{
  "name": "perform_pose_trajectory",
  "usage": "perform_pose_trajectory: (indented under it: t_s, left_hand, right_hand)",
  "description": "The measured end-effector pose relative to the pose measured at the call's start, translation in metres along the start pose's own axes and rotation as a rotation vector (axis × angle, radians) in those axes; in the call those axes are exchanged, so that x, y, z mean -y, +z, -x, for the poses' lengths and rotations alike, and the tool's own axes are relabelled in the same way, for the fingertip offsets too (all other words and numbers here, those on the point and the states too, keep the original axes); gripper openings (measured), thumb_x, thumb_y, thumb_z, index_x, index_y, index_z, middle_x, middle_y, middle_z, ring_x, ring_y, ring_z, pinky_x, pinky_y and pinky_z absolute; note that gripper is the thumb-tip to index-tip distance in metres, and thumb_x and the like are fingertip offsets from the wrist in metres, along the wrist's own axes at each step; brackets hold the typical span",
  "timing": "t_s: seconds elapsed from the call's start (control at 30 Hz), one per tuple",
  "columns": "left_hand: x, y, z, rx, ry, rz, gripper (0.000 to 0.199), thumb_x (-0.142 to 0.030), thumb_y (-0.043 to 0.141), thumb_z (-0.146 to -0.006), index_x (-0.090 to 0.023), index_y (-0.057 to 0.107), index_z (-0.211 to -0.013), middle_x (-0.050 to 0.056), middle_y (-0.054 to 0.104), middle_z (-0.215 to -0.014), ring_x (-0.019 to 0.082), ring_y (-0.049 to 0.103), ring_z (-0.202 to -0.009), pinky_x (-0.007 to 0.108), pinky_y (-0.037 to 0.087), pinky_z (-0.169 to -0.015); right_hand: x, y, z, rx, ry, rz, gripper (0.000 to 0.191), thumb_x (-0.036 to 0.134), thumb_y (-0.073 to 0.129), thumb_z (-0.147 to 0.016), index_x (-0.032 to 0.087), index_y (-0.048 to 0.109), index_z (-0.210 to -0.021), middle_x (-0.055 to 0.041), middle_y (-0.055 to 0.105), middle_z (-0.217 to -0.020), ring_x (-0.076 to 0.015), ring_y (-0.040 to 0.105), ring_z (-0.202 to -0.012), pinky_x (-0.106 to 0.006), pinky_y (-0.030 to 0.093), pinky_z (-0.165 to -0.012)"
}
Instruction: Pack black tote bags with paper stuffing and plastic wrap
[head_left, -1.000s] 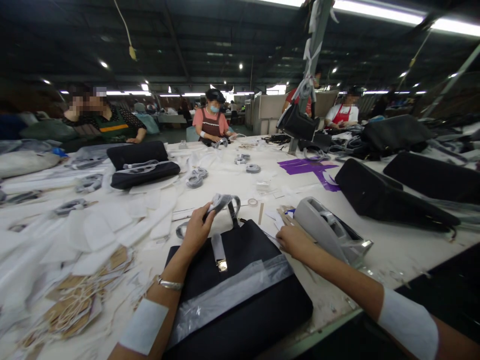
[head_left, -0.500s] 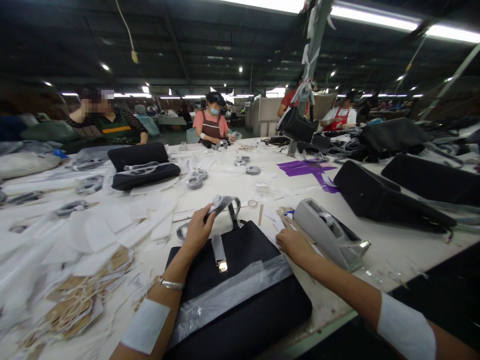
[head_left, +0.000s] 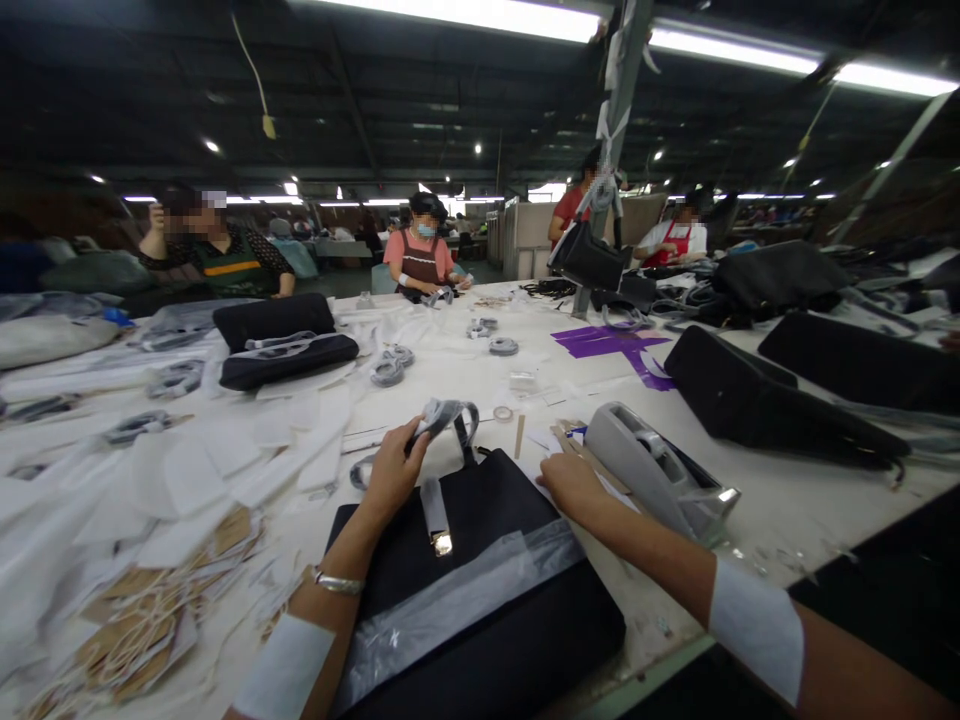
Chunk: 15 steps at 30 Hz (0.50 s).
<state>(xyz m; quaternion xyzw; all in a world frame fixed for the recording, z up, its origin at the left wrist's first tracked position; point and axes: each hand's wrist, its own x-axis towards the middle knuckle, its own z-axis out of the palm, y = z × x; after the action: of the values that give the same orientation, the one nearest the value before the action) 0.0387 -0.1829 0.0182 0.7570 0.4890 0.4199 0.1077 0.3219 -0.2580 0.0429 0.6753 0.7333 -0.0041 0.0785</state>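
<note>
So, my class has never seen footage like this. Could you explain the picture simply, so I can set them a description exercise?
There is no machine doing the handling: these are a person's bare hands, seen from a camera worn on the head, looking forward and down.

The left hand grips a plastic-wrapped strap at the far edge of a black bag. The right hand is beside the bag, near a grey tape dispenser; whether it holds anything is unclear.

Also on the white table are brown tags with strings, at left, and purple sheeting farther back.
</note>
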Motion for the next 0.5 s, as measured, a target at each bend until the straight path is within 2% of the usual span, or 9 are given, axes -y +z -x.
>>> perform_pose_trajectory:
  t_s: [0.13, 0.3, 0.5]
  left_hand:
    - [0.002, 0.001, 0.000, 0.008, -0.001, 0.000, 0.042, -0.038, 0.048, -0.093, -0.015, 0.058, -0.126, 0.013, 0.064, -0.123, 0.028, 0.057, -0.114, 0.045, 0.043, -0.102]
    - [0.001, 0.000, 0.000, 0.001, 0.003, -0.003, 0.042, -0.039, 0.048, -0.093, -0.016, 0.059, -0.126, 0.012, 0.064, -0.123, 0.027, 0.057, -0.114, 0.044, 0.043, -0.102]
    - [0.000, -0.001, 0.000, 0.004, 0.001, -0.002, 0.042, -0.039, 0.048, -0.093, -0.014, 0.059, -0.126, 0.013, 0.064, -0.123, 0.028, 0.057, -0.115, 0.044, 0.043, -0.102]
  right_hand:
    - [0.004, 0.000, 0.000, -0.004, -0.009, 0.027, 0.023, 0.015, 0.052, -0.092, 0.007, 0.072, -0.099, -0.0207, 0.071, -0.102, -0.0293, 0.068, -0.098, -0.034, 0.051, -0.081]
    - [0.010, -0.001, -0.001, 0.003, -0.033, 0.064, 0.030, 0.002, 0.044, -0.089, 0.007, 0.072, -0.100, -0.0216, 0.070, -0.102, -0.0289, 0.068, -0.100, -0.034, 0.053, -0.081]
    - [0.014, -0.006, -0.005, 0.019, -0.037, 0.078, 0.030, -0.003, 0.046, -0.086, 0.004, 0.072, -0.099, -0.0254, 0.070, -0.099, -0.0315, 0.069, -0.098, -0.036, 0.054, -0.079]
